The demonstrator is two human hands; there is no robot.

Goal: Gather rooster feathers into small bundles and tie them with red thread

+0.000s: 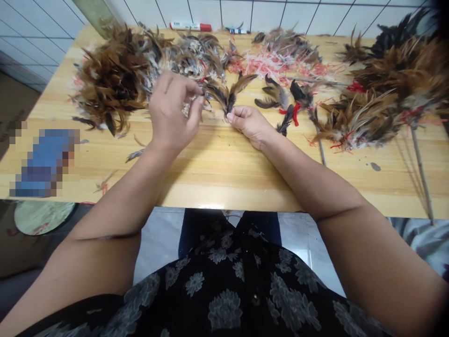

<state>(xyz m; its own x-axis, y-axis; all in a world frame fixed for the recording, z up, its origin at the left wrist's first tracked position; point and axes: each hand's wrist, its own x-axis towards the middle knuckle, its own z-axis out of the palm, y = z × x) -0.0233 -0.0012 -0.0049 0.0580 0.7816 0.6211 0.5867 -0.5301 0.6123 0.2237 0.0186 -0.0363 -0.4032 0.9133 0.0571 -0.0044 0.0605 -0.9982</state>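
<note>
My right hand (247,122) pinches the lower ends of a small bunch of feathers (229,96), black and brown, fanned upward. To its left, my left hand (175,107) is raised over the table with thumb and forefinger curled toward each other close to that bunch. What lies between those fingertips, if anything, I cannot make out. Behind the left hand is a big heap of brown feathers (115,70). Grey and whitish feathers (199,51) lie beyond it. Right of my right hand are a few loose dark feathers (273,93) and a red strip (295,114).
Feather dusters on sticks (423,173) and bundled brown feathers (365,117) fill the right side. Pink shredded strands (270,65), a red-capped marker (189,26) and a smaller marker (237,31) lie toward the tiled wall (235,10). A blurred blue item (47,161) lies left on the wooden table (224,187).
</note>
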